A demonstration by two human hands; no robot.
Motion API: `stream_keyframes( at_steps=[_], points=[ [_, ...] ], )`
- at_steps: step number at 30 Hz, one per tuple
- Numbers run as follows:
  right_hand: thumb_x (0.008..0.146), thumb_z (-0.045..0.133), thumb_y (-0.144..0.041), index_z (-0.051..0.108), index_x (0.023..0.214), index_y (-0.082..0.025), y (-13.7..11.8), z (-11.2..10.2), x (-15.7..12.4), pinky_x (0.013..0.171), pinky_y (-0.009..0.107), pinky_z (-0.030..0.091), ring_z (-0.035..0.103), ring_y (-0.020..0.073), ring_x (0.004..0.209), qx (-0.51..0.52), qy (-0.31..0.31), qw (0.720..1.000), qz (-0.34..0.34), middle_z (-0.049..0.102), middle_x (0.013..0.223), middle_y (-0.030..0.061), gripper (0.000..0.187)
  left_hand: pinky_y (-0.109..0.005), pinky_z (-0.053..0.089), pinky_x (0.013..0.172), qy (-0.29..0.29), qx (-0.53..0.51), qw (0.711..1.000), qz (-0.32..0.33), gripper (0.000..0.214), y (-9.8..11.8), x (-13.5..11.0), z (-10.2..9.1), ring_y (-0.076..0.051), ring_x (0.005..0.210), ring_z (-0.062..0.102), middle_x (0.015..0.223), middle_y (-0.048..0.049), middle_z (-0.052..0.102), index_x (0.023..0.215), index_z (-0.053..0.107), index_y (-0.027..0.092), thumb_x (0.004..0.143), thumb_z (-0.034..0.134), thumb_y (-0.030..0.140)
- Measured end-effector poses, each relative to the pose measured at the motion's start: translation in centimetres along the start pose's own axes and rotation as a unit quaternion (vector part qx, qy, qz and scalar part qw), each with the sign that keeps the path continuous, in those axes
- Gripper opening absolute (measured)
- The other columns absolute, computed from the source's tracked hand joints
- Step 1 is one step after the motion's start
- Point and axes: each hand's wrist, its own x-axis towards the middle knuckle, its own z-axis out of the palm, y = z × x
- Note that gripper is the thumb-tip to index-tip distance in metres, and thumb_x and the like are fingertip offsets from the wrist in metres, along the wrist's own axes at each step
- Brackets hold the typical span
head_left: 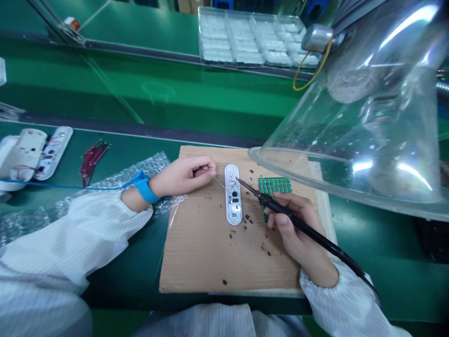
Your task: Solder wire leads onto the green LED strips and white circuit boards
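A long white plastic housing (234,216) with rounded ends lies on a scorched cardboard sheet (196,252); small dark parts and thin red wires show inside it. My right hand (298,229) is closed around the black handle of a soldering iron (268,201), whose tip points at the housing's upper part. Whether the tip touches, I cannot tell. Pinched in my left hand (189,174) is a thin solder wire (220,182) that reaches toward the housing from the left. A blue wrist strap (145,187) circles my left wrist. Partly behind my right hand lies a green circuit board panel (275,184).
A clear extraction hood (347,154) hangs low over the right side. On the left are more white housings (58,152), a bundle of red wires (93,161) and bubble wrap (150,164). A clear compartment tray (252,37) rests on the shelf behind.
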Motion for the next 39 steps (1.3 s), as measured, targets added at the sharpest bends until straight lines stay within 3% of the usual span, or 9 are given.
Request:
stream_keyframes(
  at_steps=[39],
  points=[
    [0.107,0.068,-0.041,0.069,0.129,-0.028,-0.84,-0.24,-0.11,0.068,0.034,0.062,0.077,0.0215,0.084,-0.07,-0.018,0.997,0.001,0.08,0.102,0.0059,0.026,-0.025,0.035,0.059,-0.001,0.005,1.0,0.006,0.017,-0.14,-0.01,-0.03,-0.011,0.061,0.044,0.069,0.0046,0.051,0.087,0.061,0.019,0.102,0.057,0.026]
  ],
)
